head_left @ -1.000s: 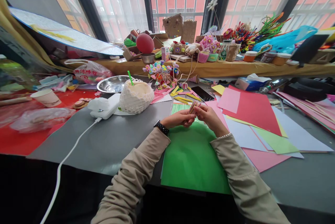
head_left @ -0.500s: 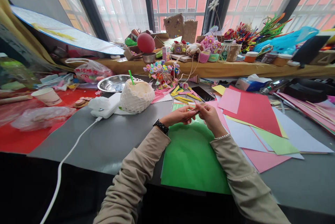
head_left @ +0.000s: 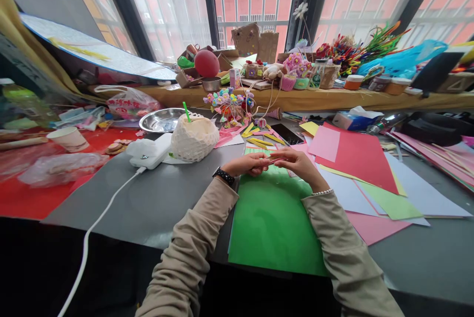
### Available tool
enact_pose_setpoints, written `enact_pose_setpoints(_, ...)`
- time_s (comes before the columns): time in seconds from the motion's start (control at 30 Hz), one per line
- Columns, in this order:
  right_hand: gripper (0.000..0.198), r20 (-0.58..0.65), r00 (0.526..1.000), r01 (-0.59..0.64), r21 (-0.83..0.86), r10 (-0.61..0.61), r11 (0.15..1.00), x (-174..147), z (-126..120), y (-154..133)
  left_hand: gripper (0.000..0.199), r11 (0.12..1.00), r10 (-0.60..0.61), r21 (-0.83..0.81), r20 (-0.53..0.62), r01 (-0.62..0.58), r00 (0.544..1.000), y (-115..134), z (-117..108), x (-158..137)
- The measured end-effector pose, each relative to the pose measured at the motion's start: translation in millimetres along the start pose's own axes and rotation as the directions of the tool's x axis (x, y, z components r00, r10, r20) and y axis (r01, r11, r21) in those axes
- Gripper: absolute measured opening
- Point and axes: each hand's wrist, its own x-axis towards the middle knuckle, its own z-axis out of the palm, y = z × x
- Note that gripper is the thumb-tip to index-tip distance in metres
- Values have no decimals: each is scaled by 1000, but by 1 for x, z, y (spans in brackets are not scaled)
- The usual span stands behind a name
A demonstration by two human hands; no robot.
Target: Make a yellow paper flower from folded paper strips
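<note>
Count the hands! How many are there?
2. The left hand, with the black wristband, holds thin strips above the green sheet. The right hand, with the beaded bracelet, is at the strips' right end. No others show.

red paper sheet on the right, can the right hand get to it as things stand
Likely yes: the red paper sheet lies beside the right hand, mostly uncovered, only a pink sheet over its left part. That hand touches a thin pinkish bundle, though.
</note>
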Motion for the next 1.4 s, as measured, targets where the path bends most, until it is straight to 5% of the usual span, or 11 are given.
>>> enact_pose_setpoints(0.2, 22, -152, 988, -4, 79, 16, 997, 0, 3, 1, 38, 993, 94, 84, -176, -80, 980, 4, 4, 2)
enact_pose_setpoints(0.4, 23, -313, 945, -31, 220, 100, 975, 1, 3, 3, 48, 954, 300, 92, -340, -286, 891, 4, 10, 5)
enact_pose_setpoints(0.57, 24, -314, 942, -43, 244, 121, 969, 2, 6, 4, 34, 886, 464, 217, -409, -410, 786, 0, 13, 9)
enact_pose_setpoints(0.8, 26, -256, 966, -32, -7, 29, 999, 2, 9, 21, 22, 767, 572, 575, -412, -285, 709, -12, 1, 7)
enact_pose_setpoints(1.03, 17, -142, 986, 28, -372, -86, 928, 0, 18, 27, 19, 740, 503, 666, -455, -95, 735, -31, 0, 3)
enact_pose_setpoints(1.4, 19, -80, 988, 71, -512, -129, 856, -3, 22, 25, 20, 584, 541, 811, -392, 3, 744, -31, 2, -5)
